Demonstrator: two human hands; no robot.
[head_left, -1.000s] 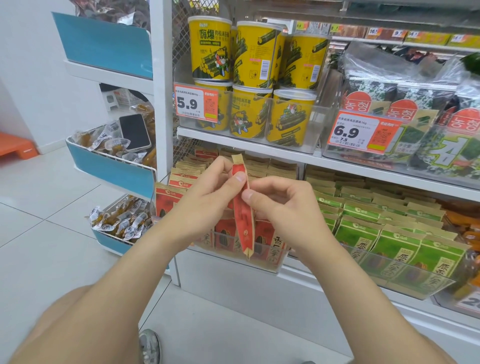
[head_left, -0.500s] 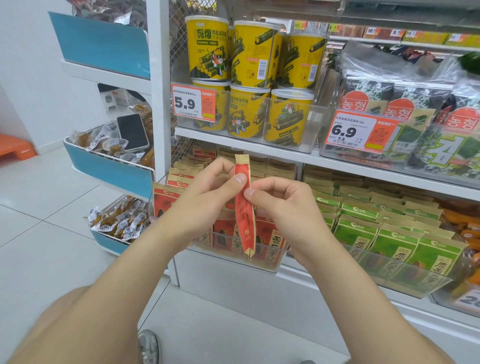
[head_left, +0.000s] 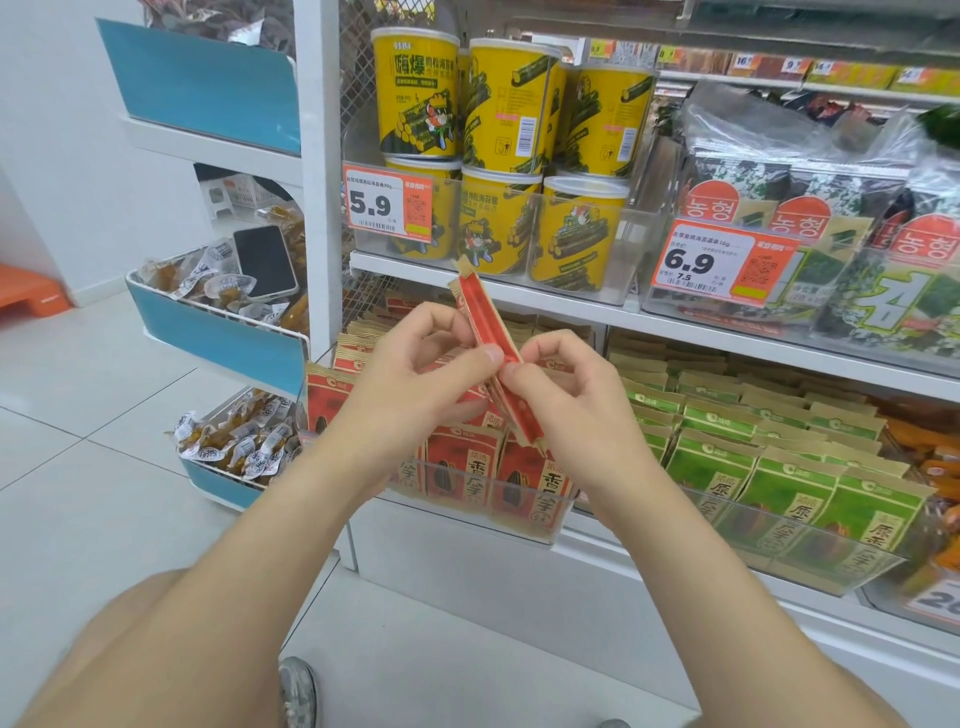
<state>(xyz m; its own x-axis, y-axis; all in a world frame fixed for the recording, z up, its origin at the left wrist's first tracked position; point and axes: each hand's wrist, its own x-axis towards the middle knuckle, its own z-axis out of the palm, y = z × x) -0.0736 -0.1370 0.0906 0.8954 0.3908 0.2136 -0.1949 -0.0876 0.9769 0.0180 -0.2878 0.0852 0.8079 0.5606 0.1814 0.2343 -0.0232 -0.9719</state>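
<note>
A flat red and tan snack packet (head_left: 480, 317) is held edge-on in front of the shelf, its top leaning left. My left hand (head_left: 415, 374) pinches its middle from the left between thumb and fingers. My right hand (head_left: 566, 395) pinches it from the right, thumb tips nearly meeting. Below and behind the hands, a clear bin (head_left: 519, 525) holds more red packets (head_left: 462, 462) standing in rows.
Green packets (head_left: 779, 467) fill the bin to the right. Yellow cans (head_left: 498, 156) and seaweed packs (head_left: 831, 234) stand on the shelf above. At the left, blue-fronted end baskets (head_left: 218, 343) hold small wrapped snacks and a phone (head_left: 262, 260). White tiled floor (head_left: 78, 467) lies at the left.
The packet has tilted from upright so that its top leans left. Both hands have kept their pinch on it.
</note>
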